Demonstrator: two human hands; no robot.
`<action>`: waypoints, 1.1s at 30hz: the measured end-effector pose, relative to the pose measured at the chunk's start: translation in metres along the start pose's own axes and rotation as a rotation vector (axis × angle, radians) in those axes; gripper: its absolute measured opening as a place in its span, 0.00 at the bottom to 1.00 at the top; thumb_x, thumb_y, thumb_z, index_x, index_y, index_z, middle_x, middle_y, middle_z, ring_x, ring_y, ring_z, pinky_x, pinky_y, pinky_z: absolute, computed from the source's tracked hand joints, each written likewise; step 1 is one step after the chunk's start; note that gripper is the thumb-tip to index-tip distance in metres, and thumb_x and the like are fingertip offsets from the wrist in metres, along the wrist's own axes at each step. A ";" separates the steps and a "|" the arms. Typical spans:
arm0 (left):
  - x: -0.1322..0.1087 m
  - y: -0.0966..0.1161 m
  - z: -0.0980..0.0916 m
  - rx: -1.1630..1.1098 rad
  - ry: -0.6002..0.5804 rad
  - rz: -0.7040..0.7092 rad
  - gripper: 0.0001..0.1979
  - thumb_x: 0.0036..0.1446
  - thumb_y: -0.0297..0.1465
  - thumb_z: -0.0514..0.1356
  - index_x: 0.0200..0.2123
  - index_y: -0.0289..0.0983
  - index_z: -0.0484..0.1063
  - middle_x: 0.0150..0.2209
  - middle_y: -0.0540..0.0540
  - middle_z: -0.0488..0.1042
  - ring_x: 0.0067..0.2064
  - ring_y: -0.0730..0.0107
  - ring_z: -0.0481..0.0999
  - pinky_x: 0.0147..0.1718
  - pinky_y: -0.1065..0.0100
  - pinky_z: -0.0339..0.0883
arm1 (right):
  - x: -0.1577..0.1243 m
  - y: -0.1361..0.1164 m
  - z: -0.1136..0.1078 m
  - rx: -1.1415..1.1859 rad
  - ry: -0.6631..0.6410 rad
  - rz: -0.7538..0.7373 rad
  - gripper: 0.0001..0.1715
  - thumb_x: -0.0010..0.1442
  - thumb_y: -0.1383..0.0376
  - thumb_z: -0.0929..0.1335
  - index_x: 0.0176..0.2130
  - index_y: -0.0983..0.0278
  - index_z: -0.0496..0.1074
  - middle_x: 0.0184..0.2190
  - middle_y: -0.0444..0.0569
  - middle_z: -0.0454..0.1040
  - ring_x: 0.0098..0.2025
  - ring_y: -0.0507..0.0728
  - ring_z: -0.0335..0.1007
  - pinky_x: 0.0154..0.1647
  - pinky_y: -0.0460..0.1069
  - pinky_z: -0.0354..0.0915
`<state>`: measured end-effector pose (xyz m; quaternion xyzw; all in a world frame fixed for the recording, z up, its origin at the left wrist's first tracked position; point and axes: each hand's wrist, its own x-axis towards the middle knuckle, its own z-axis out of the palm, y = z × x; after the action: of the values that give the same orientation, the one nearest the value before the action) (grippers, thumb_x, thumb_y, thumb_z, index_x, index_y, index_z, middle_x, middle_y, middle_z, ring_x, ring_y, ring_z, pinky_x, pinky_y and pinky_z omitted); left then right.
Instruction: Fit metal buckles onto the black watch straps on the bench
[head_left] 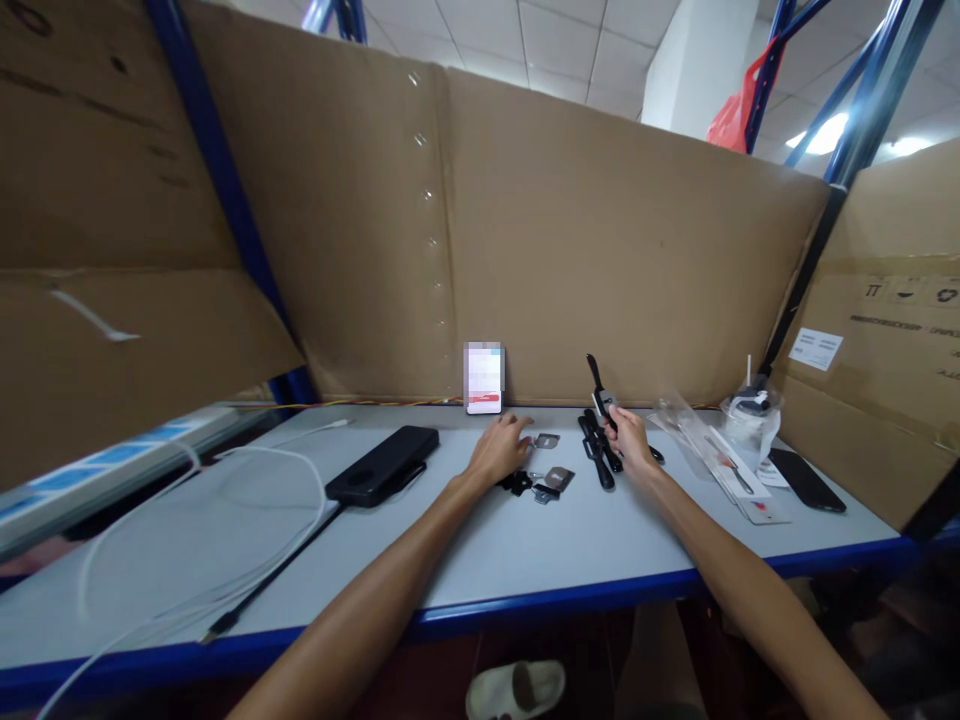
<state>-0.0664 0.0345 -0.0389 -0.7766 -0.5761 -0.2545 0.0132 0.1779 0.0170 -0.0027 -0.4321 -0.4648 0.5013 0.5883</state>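
My right hand [628, 438] is closed around a slim black-handled tool [595, 372], held tilted up above the table. A small grey and white part shows near my fingers; its exact kind is unclear. Just below lie several similar black tools [596, 450], side by side. My left hand [501, 450] is low over the table, fingers stretched out and apart, with nothing visible in them. Next to it are a small grey-brown flat packet [546, 441], another such packet [559, 479] and some small black pieces [517, 484], partly behind the hand.
A lit phone [484, 378] leans against the cardboard wall [600, 250]. A black power bank [384, 465], white cable [315, 470] and power strip [142, 450] are left. Clear plastic packaging [731, 470], a cup in a bag [750, 415] and a dark phone [806, 480] are right.
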 end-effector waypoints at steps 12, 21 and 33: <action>0.016 -0.008 0.025 0.039 -0.125 0.061 0.17 0.62 0.39 0.59 0.51 0.41 0.77 0.53 0.38 0.74 0.55 0.49 0.70 0.49 0.58 0.62 | -0.008 0.011 0.011 -0.146 -0.110 -0.004 0.24 0.59 0.48 0.69 0.26 0.64 0.66 0.15 0.38 0.58 0.14 0.45 0.46 0.14 0.44 0.40; 0.019 -0.012 0.025 -0.495 -0.062 -0.123 0.14 0.41 0.32 0.68 0.33 0.37 0.72 0.27 0.52 0.73 0.31 0.67 0.69 0.30 0.69 0.58 | -0.001 0.024 0.009 -0.299 -0.090 -0.068 0.23 0.58 0.48 0.67 0.24 0.63 0.65 0.14 0.38 0.59 0.15 0.46 0.49 0.17 0.44 0.44; 0.011 0.015 0.006 -1.067 0.006 -0.282 0.17 0.41 0.43 0.69 0.25 0.34 0.75 0.20 0.52 0.68 0.23 0.76 0.60 0.23 0.70 0.50 | 0.006 0.033 0.007 -0.345 -0.091 -0.102 0.27 0.57 0.44 0.67 0.23 0.63 0.65 0.17 0.42 0.64 0.17 0.47 0.53 0.18 0.44 0.46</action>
<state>-0.0481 0.0410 -0.0355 -0.5900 -0.4658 -0.5128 -0.4146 0.1655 0.0273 -0.0326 -0.4793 -0.5913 0.4024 0.5086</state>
